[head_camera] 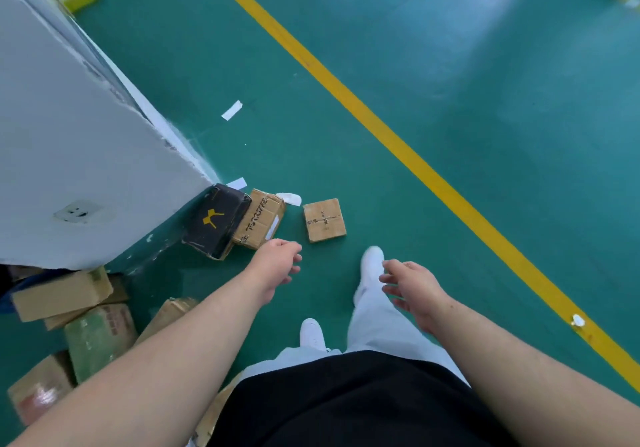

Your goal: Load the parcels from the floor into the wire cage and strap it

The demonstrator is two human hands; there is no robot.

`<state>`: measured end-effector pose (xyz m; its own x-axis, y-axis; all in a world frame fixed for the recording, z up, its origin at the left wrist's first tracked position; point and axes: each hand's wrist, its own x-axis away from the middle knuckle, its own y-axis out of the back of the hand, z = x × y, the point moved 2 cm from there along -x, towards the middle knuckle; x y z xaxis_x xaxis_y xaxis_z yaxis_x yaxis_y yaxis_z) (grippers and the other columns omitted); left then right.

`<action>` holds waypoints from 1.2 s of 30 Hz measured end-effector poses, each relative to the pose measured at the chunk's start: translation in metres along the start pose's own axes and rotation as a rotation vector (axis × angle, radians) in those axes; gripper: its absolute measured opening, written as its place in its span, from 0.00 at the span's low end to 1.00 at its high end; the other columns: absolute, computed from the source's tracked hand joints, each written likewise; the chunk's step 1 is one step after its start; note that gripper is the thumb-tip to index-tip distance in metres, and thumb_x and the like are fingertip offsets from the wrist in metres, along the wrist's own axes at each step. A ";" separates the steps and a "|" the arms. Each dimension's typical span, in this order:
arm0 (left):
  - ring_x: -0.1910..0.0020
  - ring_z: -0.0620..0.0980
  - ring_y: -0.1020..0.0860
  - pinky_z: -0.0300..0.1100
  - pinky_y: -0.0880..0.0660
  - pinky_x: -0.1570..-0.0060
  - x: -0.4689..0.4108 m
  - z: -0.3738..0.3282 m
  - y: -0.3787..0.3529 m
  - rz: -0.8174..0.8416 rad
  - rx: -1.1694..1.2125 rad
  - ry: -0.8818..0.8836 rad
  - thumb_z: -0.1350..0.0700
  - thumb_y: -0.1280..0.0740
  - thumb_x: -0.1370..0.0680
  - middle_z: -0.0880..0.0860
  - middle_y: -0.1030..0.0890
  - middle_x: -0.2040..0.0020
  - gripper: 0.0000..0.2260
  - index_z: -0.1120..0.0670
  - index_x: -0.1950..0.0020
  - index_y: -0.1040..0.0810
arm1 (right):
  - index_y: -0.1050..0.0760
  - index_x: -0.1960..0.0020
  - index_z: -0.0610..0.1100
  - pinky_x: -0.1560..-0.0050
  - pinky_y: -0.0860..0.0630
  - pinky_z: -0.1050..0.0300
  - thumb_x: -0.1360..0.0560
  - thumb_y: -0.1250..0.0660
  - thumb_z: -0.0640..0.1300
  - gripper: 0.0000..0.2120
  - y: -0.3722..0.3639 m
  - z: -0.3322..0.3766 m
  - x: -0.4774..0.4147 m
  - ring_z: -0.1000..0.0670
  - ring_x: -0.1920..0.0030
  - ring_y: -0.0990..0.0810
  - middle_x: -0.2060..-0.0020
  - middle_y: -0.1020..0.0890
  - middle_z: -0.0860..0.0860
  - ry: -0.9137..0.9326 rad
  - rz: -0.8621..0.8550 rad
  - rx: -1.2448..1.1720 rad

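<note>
Green floor with a yellow line spreads beyond the small cardboard parcel; near it, your left hand and right hand hover, each grip released.

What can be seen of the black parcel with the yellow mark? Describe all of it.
The black parcel is a box-shaped package in glossy black wrap with a yellow logo on top; brown cardboard shows at its lower edge. It lies on the green floor, tucked against the white wall's corner, its right side touching a brown printed carton. Neither hand touches it.

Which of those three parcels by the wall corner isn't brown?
The black parcel with the yellow mark, against the wall; the two cardboard boxes beside it are brown.
</note>
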<state>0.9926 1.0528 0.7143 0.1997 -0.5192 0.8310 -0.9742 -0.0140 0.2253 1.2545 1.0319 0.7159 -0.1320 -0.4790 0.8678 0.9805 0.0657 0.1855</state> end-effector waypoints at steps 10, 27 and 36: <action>0.53 0.52 0.20 0.48 0.25 0.50 -0.102 -0.059 -0.015 -0.170 0.110 0.212 0.52 0.37 0.17 0.52 0.20 0.48 0.07 0.54 0.43 0.23 | 0.24 0.48 0.42 0.54 0.24 0.54 0.21 0.36 0.45 0.07 0.013 0.140 -0.153 0.49 0.53 0.19 0.48 0.17 0.47 -0.028 0.155 0.316; 0.54 0.53 0.26 0.48 0.30 0.51 -0.498 0.051 -0.103 0.033 -0.148 0.441 0.55 0.38 0.23 0.54 0.22 0.51 0.07 0.55 0.48 0.25 | 0.22 0.40 0.46 0.53 0.26 0.55 0.19 0.41 0.48 0.14 -0.059 0.062 -0.539 0.44 0.53 0.21 0.51 0.18 0.48 -0.177 0.165 1.080; 0.49 0.53 0.27 0.47 0.26 0.42 -0.678 0.175 -0.157 0.056 -0.238 0.529 0.59 0.39 0.18 0.53 0.26 0.46 0.05 0.54 0.47 0.24 | 0.49 0.16 0.50 0.39 0.29 0.50 0.17 0.43 0.49 0.31 -0.138 -0.056 -0.714 0.41 0.34 0.28 0.32 0.29 0.47 -0.280 0.182 0.970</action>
<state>0.9917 1.2575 0.0266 0.2334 -0.0151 0.9723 -0.9466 0.2254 0.2307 1.2215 1.3155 0.0447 -0.1444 -0.1776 0.9735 0.4655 0.8559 0.2252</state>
